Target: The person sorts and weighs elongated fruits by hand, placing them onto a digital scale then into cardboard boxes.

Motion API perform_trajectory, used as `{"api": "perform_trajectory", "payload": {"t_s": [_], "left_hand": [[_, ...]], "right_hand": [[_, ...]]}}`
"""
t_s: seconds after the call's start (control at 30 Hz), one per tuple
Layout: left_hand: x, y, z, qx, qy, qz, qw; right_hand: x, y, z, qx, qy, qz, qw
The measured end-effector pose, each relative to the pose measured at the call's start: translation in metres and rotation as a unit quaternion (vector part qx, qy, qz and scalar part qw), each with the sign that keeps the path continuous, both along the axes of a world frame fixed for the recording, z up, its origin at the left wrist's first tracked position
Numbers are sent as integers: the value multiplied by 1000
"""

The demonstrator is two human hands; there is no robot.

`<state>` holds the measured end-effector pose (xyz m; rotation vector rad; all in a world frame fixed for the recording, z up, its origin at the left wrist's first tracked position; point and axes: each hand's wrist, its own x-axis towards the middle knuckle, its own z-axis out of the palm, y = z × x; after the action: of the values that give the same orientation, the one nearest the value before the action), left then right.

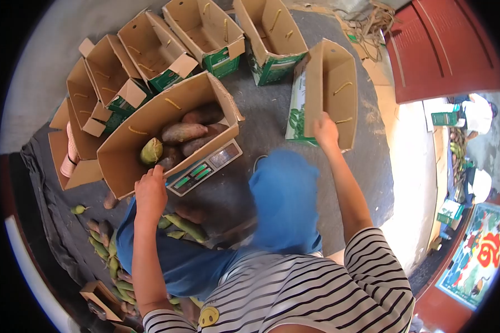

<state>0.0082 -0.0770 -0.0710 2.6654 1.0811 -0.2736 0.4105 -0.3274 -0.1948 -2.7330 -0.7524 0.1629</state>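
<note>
A large open cardboard box (178, 100) stands before me, apparently on a digital scale (205, 167) whose panel shows along its near side. Several big oblong pieces of produce (184, 132), mostly purplish brown and one green, lie inside the box. My left hand (151, 191) grips the near rim at its left part, fingers closed over the edge. Off to the right, my right hand (326, 132) is closed on the near wall of another open box (339, 72), green and white outside. No produce shows in that box; its floor is partly hidden.
More open boxes (205, 28) with yellow cord handles line the back and left. Loose green and brown produce (114, 250) lies on the dark ground sheet at lower left. A red door (444, 50) stands at right. Two people (478, 114) in white are beyond a bright strip.
</note>
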Motion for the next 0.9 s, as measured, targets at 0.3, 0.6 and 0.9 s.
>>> {"api": "perform_trajectory", "payload": {"t_s": [0.3,0.6,0.9], "left_hand": [[-3,1,-8,27,32,-15,999],[-1,1,-2,20,14,-19,1000],[0,0,4,12,19,-13,1000]], "right_hand": [[140,75,65,70,-202,22,977],[247,202,2,-121,-76,38,989],[185,196,20,-118,-73,96,986]]}}
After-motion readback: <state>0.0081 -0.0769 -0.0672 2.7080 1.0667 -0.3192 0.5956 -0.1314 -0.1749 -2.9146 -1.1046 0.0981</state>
